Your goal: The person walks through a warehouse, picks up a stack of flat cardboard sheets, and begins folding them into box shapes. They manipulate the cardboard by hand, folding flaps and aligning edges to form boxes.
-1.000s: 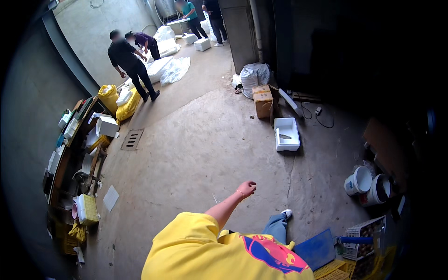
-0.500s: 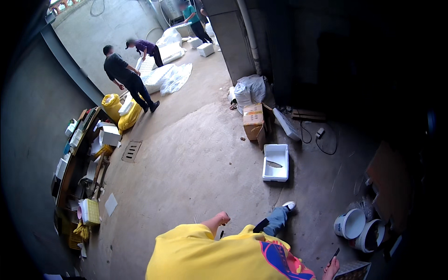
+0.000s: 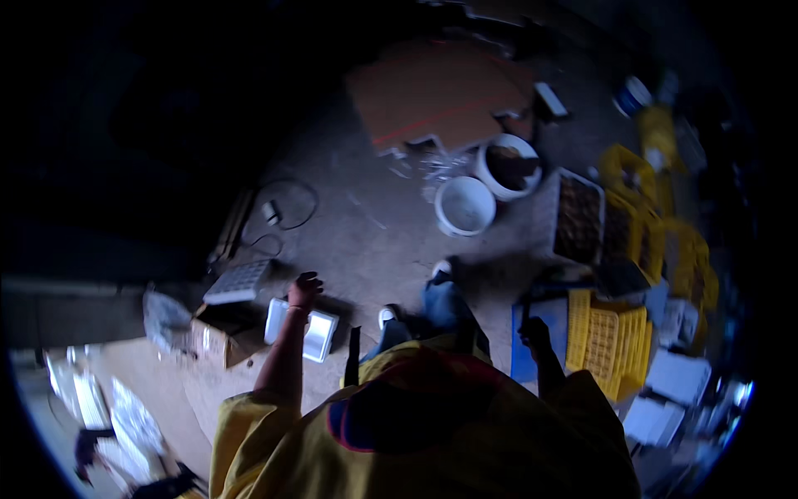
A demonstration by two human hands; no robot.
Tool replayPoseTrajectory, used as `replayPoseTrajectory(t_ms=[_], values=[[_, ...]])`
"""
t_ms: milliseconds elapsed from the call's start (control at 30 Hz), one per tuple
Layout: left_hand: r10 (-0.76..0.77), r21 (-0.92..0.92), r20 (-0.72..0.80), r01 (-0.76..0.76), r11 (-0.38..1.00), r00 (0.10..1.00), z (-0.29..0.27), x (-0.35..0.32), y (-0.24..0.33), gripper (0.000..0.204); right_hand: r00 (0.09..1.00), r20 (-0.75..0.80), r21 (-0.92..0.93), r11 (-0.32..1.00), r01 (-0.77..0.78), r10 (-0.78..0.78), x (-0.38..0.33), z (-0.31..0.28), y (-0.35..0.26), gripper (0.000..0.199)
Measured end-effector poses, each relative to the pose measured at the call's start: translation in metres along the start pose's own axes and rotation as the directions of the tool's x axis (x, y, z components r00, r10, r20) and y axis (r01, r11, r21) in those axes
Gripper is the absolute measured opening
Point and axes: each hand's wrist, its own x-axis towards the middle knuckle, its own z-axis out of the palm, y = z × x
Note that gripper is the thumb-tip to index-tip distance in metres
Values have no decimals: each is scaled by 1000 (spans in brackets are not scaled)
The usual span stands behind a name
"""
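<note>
White box (image 3: 321,335) lay beneath left forearm (image 3: 283,362) in view, long axis crosswise. Left hand (image 3: 305,290), nearer, was at box's far edge, loosely curled, no load visible. Right hand (image 3: 534,334) was well right of box, shadowed; grip could not be told.

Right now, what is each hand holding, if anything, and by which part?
The left hand shows nothing held. The right hand appears closed around the near end of a slim dark object, too dim to identify.
</note>
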Motion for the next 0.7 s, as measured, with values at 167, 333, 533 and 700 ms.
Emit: replayPoseTrajectory(t_ms=[167,333,533,700], values=[[-128,335,299,21,942,946,170,48,83,27,978,-207,70,998,-6,20,27,-31,-24,20],[-330,553,480,12,833,813,294,88,108,32,959,-265,139,988,-68,103,84,-38,-41,25],[-267,613,485,-106,783,833,360,165,122,32,990,-112,457,889,-25,85,164,-49,-110,17],[-252,744,387,-139,653,887,358,245,100,28,999,-9,426,904,-36,44,222,-43,-141,17]])
